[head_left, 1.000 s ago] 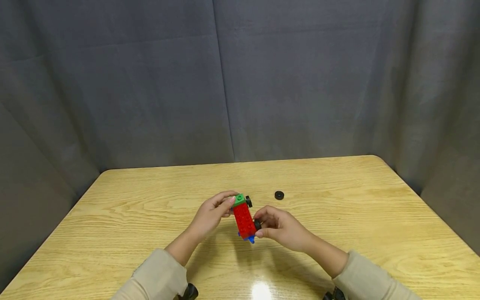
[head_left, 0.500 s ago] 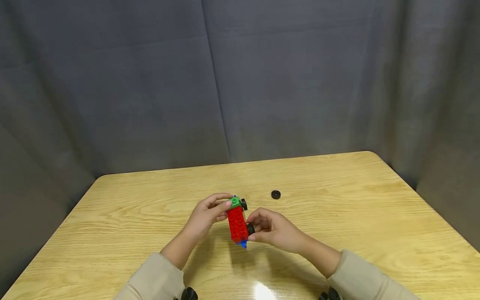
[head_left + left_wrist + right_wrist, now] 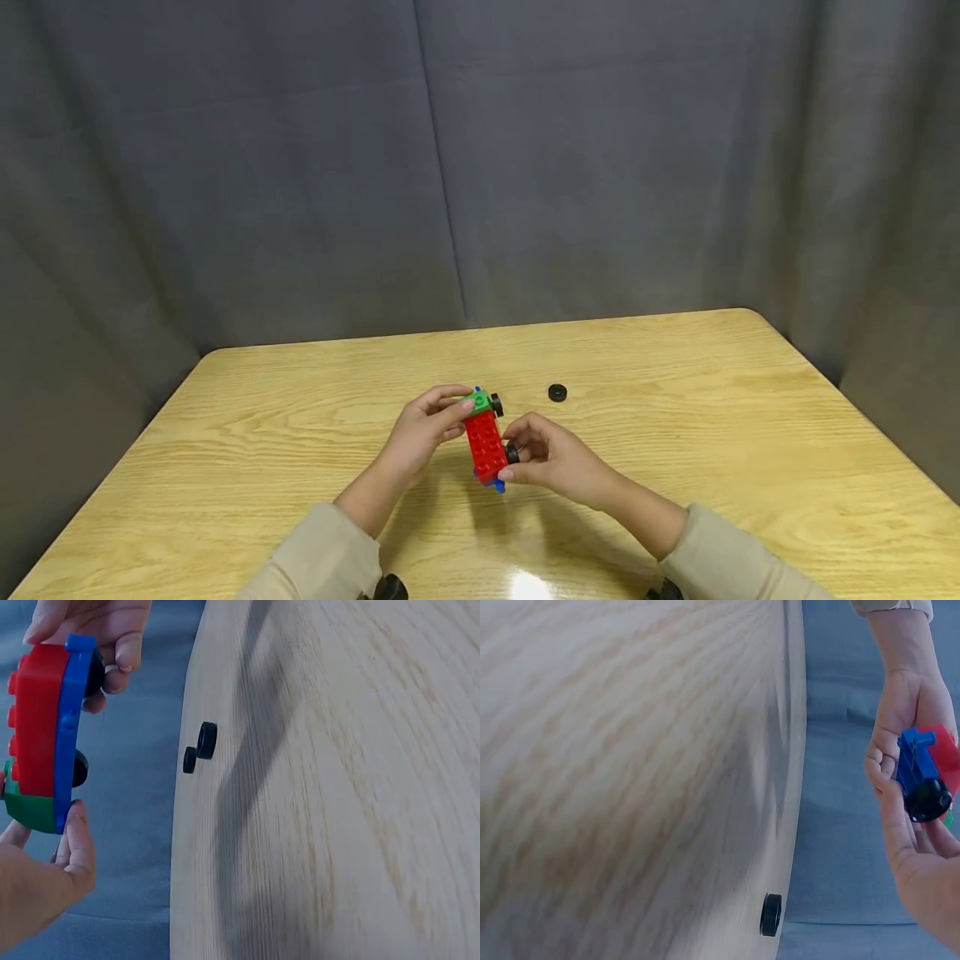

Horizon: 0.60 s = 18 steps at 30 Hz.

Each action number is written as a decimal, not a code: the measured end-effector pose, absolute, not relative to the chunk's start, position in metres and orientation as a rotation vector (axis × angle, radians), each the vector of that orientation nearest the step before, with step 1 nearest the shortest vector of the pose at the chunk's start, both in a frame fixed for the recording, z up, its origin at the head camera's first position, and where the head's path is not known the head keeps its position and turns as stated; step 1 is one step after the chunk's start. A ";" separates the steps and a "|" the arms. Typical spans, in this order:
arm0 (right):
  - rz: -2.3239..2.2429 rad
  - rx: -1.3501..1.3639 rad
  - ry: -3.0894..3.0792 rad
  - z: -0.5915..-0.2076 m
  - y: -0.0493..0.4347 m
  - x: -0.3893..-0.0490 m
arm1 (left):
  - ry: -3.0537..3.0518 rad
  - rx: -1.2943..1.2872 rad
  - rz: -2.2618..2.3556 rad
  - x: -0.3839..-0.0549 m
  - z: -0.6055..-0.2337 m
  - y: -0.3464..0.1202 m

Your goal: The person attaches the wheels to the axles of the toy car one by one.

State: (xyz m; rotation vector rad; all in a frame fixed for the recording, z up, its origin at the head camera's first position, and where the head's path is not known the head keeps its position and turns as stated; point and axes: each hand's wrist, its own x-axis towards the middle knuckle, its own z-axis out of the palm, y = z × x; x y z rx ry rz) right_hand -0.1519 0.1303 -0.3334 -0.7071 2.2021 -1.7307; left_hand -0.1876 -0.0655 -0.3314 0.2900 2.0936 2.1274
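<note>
A toy car built of bricks is held above the table between both hands, with a red brick (image 3: 486,448) on top, a green brick (image 3: 478,403) at its far end and a blue base (image 3: 67,727) below. My left hand (image 3: 420,429) grips the green end, thumb on top. At the near right corner, my right hand (image 3: 562,462) pinches a black wheel (image 3: 928,800) against the car's side, its thumb by the red brick. Another black wheel (image 3: 497,405) sits on the same side, near the green end.
A loose black wheel (image 3: 557,392) lies on the wooden table (image 3: 675,400) beyond the right hand. Two loose wheels, a larger-looking one (image 3: 208,740) and a farther one (image 3: 190,760), show in the left wrist view. A grey curtain (image 3: 337,167) hangs behind the table.
The right thumb has slid slightly toward the car's near end, beside the red brick. Both hands keep their holds; the whole head view shifted a little left and back.
</note>
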 end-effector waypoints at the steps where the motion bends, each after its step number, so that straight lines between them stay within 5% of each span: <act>1: -1.737 -0.699 2.205 -0.334 0.130 -0.152 | 2.095 0.291 2.133 -0.188 -0.331 -0.065; 18: -1.860 -0.598 2.073 -0.340 0.131 -0.154 | 2.057 0.272 2.103 -0.186 -0.333 -0.073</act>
